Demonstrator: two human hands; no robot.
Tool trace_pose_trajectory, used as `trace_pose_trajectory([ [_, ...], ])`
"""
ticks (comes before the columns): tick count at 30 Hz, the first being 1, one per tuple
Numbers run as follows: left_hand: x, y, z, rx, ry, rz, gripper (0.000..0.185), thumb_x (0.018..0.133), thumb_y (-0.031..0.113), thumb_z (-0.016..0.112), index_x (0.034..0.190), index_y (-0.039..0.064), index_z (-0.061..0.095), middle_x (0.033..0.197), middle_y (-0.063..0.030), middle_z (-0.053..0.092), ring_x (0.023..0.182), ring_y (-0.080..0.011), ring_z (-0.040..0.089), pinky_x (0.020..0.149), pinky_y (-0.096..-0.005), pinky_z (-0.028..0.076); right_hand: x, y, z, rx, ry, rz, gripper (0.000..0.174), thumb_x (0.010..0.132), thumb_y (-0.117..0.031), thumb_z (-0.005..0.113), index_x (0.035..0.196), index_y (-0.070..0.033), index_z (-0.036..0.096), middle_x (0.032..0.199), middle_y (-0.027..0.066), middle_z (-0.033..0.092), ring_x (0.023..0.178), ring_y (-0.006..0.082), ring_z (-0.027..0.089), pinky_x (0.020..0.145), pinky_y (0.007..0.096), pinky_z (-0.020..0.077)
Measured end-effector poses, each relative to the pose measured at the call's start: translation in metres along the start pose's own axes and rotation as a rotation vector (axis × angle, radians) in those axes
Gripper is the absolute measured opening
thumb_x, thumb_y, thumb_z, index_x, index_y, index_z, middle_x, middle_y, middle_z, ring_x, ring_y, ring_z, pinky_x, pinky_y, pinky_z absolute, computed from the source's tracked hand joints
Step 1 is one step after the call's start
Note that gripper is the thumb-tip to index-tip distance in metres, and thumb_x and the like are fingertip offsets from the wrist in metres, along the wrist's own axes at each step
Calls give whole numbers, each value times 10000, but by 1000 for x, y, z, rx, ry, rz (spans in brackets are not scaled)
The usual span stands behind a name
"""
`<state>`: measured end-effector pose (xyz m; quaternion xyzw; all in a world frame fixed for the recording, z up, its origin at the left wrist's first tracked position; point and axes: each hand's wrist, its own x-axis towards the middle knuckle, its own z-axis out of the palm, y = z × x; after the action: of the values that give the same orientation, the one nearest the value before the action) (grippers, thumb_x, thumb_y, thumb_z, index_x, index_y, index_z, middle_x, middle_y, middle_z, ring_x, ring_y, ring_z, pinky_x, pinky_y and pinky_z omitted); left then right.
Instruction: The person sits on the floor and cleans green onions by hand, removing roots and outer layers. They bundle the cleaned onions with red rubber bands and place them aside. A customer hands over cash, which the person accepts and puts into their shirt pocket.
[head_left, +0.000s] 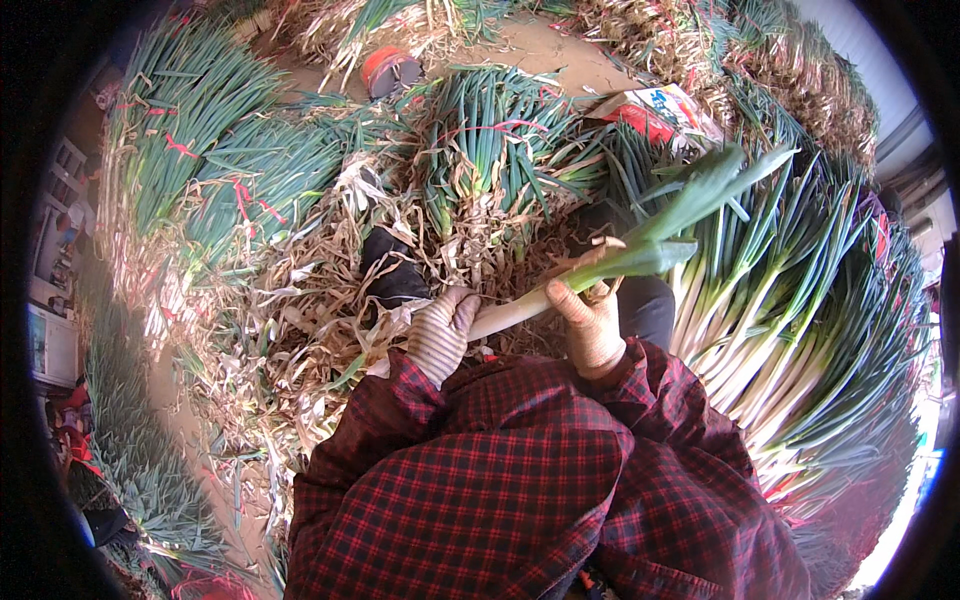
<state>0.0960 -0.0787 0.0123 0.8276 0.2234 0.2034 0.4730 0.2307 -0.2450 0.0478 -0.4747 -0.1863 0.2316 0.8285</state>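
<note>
Both my hands wear striped knit work gloves and hold one large green onion in front of my lap. My left hand is closed around its white root end. My right hand grips the stalk where white turns green, thumb on top, with dry brownish leaf bits by the fingers. The green leaves point up and to the right. To the right lies a big pile of green onions with clean white stems. Dry peeled leaves heap up at the left and below the held stalk.
A tied green onion bundle stands ahead, with more red-tied bundles at the left. A red bucket-like container and a printed red and white carton or bag lie beyond. My dark shoe is among the dry leaves.
</note>
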Motion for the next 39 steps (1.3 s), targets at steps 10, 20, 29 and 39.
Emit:
trace_pose_trajectory([
  [10,-3,18,2,-328,-298,95,400,978,304,688,1184,-39,677,986,-44,722,884,-113,663,797,-266,539,2,14,-25,-60,-242,183,530,919,-313,751,1315,-6,580,1187,88,671,1059,188,616,966,343,473],
  [20,-3,13,11,-267,-153,104,280,983,232,675,1114,-16,668,991,-52,705,838,-120,630,755,-294,538,-2,15,-20,46,-330,338,596,930,-263,747,1396,20,508,1231,113,667,1128,211,632,1014,349,478],
  [29,-3,-10,18,-356,-229,-101,278,1023,197,614,1185,-27,643,969,-79,709,936,-132,649,822,-292,539,-3,-7,-16,-16,-410,302,737,889,-301,762,1461,32,436,1412,147,552,1283,257,549,1116,397,407],
  [39,-32,-10,-59,-1041,-266,-372,307,1027,388,584,1087,93,644,558,92,351,406,-57,315,400,-246,276,56,-10,-76,23,54,164,310,977,-341,660,1056,-41,642,872,76,686,763,184,645,732,313,523],
])
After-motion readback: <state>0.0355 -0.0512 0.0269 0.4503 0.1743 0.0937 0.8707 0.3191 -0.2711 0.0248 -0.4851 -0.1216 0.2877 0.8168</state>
